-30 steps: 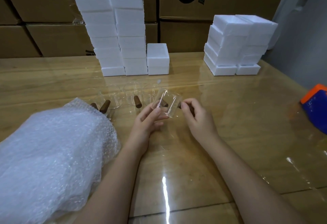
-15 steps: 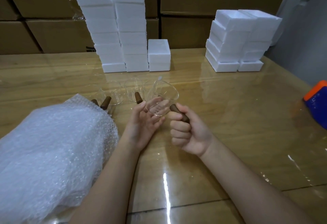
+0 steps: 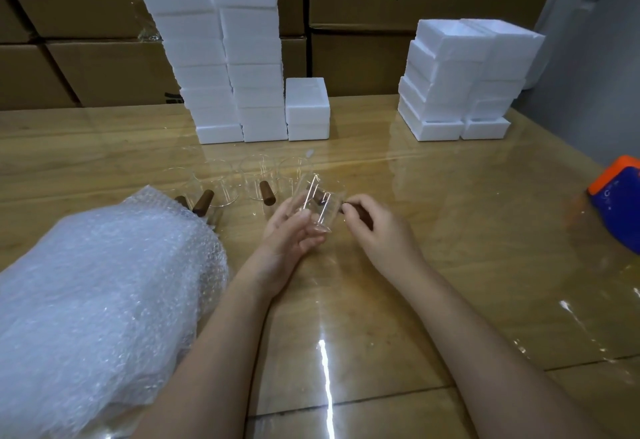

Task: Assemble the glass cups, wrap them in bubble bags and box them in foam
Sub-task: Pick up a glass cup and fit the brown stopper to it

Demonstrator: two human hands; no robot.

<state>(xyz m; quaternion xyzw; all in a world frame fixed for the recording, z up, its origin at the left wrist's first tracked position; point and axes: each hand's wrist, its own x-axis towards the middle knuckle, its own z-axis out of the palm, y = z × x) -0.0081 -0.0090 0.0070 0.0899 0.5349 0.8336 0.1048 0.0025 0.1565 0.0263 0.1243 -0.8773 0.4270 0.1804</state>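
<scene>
A clear glass cup (image 3: 320, 206) is tilted on its side above the table, and my left hand (image 3: 292, 230) holds its body from below. My right hand (image 3: 372, 227) pinches the cup's brown wooden handle (image 3: 348, 209) at its right side. Behind the hands stands a row of several more glass cups (image 3: 256, 179) with brown handles (image 3: 267, 192). A big heap of bubble bags (image 3: 97, 300) lies at the left. White foam boxes are stacked in tall columns (image 3: 225, 57) at the back and in a lower pile (image 3: 464, 78) at the back right.
The glossy wooden table (image 3: 450, 265) runs to brown cardboard cartons (image 3: 86, 68) along the back wall. An orange and blue object (image 3: 620, 203) lies at the right edge. One handle (image 3: 202, 203) pokes out beside the bubble heap.
The cup has turned in my hands from mouth-up to lying on its side. My right hand went from a full fist round the handle to a fingertip pinch.
</scene>
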